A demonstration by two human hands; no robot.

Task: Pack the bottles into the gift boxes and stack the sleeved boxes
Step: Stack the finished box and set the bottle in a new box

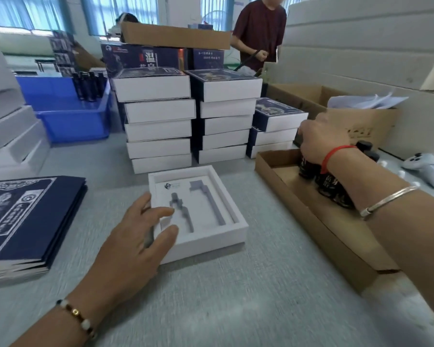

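Observation:
An open white gift box (pixel 212 236) with a white cut-out insert lies on the table in front of me. My left hand (pixel 140 236) rests on its left edge, fingers fairly straight, thumb over the insert. My right hand (pixel 321 139) reaches into a shallow cardboard tray (pixel 318 221) at the right and grips the tops of dark bottles (pixel 328 186) standing there. Behind the box stand stacks of sleeved boxes (pixel 158 126), white sides with dark blue tops, and a lower stack (pixel 276 128) beside them.
A pile of flat dark blue sleeves (pixel 23 216) lies at the left. A blue plastic crate (pixel 70 113) holding more dark bottles stands at the back left. A cardboard carton (pixel 361 121) and a white controller (pixel 429 169) are at the right. A person stands behind the stacks.

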